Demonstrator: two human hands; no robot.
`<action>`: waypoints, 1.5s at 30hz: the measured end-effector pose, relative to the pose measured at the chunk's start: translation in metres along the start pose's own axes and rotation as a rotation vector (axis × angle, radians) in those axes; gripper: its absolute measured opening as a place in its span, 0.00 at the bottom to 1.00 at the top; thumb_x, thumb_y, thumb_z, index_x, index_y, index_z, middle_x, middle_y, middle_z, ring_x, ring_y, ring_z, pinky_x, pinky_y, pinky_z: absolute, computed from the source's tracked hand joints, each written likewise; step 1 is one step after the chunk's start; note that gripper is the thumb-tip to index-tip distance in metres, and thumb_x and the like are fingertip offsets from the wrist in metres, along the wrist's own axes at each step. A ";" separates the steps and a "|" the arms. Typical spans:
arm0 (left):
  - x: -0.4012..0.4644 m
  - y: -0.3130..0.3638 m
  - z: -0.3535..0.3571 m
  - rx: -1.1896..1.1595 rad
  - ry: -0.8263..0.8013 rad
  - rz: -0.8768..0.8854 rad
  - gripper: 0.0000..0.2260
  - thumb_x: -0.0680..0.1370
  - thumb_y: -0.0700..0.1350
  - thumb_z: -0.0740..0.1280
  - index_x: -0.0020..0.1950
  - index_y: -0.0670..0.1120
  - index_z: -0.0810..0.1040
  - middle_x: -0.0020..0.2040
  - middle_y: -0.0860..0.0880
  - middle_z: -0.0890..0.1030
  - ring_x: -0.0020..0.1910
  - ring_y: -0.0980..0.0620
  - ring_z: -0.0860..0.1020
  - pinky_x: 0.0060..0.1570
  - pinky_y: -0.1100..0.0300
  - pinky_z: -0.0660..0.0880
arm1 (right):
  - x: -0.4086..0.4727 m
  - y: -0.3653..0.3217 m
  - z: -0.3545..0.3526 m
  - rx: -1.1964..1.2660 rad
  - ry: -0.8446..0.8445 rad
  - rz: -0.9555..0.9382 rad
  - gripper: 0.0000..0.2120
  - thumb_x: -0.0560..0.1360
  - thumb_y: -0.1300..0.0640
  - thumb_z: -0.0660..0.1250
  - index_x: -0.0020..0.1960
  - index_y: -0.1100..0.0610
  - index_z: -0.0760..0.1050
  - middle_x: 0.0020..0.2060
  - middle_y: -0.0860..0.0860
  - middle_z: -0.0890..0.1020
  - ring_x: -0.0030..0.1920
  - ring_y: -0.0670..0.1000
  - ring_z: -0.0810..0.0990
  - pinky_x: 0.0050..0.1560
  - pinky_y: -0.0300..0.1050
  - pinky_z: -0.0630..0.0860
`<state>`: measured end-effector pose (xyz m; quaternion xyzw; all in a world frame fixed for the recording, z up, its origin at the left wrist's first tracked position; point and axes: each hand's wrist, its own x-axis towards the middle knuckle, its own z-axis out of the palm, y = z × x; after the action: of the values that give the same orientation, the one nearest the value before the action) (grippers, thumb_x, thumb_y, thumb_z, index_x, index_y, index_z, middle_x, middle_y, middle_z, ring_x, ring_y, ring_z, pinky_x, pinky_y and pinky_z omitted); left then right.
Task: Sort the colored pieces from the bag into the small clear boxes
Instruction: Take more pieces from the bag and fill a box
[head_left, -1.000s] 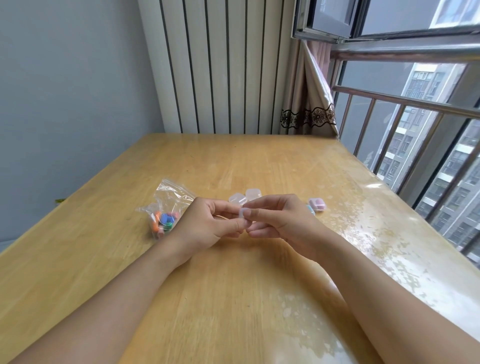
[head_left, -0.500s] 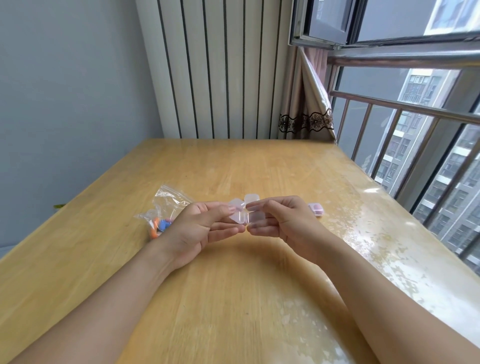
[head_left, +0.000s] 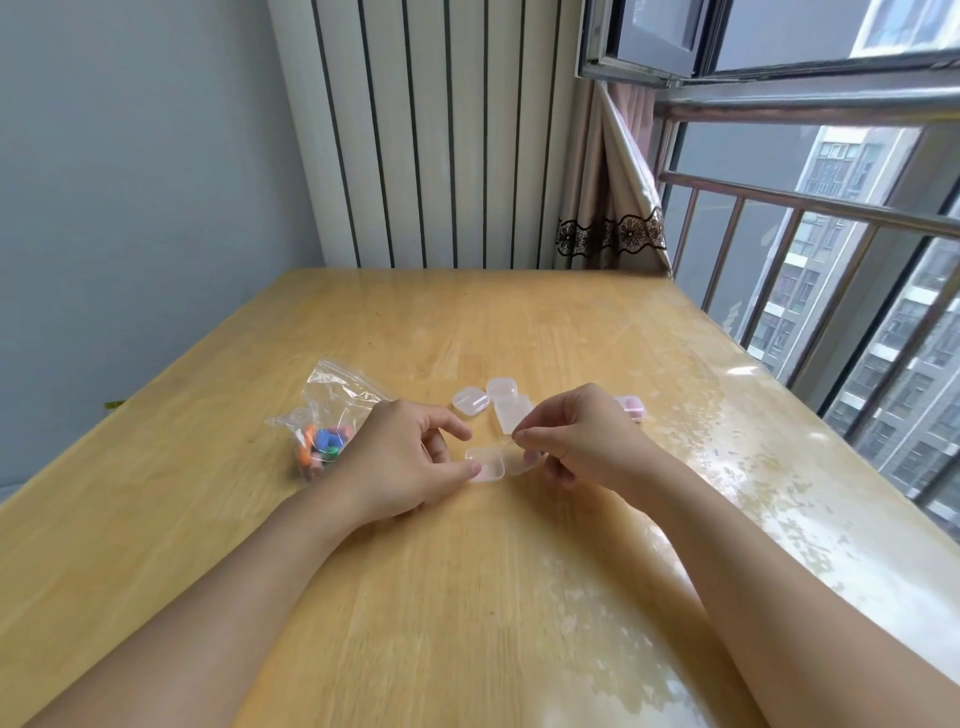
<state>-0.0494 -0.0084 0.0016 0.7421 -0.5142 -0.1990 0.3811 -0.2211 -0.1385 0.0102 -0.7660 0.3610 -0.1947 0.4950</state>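
Lowered since a moment ago, both hands now work an opened clear box (head_left: 485, 464) down on the wooden table (head_left: 467, 597). Leftmost lies the bag (head_left: 324, 415) of colored pieces (head_left: 321, 445). Beside it the left hand (head_left: 402, 462) steadies the box's base between thumb and finger. The right hand (head_left: 582, 441) pinches the raised lid (head_left: 511, 413). Two closed boxes (head_left: 470, 401) sit behind, and a pinkish box (head_left: 631, 406) peeks out past the right hand.

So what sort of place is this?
Probably a high-rise flat's enclosed balcony or window nook: a wooden table beside a railed window, apartment towers outside, and a tied-back curtain.
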 end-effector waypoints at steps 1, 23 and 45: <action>-0.001 0.001 0.000 0.003 0.008 0.018 0.13 0.70 0.47 0.80 0.52 0.49 0.84 0.30 0.52 0.81 0.23 0.61 0.73 0.29 0.68 0.71 | 0.000 0.000 0.001 -0.033 0.005 -0.007 0.05 0.73 0.64 0.69 0.43 0.63 0.84 0.31 0.56 0.83 0.26 0.52 0.75 0.26 0.40 0.73; 0.005 -0.022 -0.034 0.102 0.129 0.137 0.30 0.69 0.37 0.76 0.68 0.56 0.75 0.52 0.54 0.80 0.48 0.58 0.79 0.44 0.72 0.75 | 0.000 -0.001 0.008 -0.163 0.162 -0.375 0.04 0.75 0.58 0.72 0.47 0.51 0.85 0.43 0.44 0.86 0.35 0.42 0.79 0.36 0.31 0.71; 0.002 -0.006 -0.021 -0.501 0.041 0.018 0.38 0.60 0.36 0.83 0.67 0.51 0.76 0.62 0.50 0.80 0.54 0.50 0.85 0.55 0.57 0.81 | -0.004 -0.006 0.027 -0.454 0.293 -0.534 0.11 0.75 0.61 0.74 0.55 0.50 0.86 0.38 0.41 0.74 0.36 0.40 0.73 0.40 0.33 0.68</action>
<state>-0.0302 -0.0018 0.0101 0.6238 -0.4477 -0.3015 0.5653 -0.2036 -0.1172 0.0036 -0.8872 0.2497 -0.3395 0.1876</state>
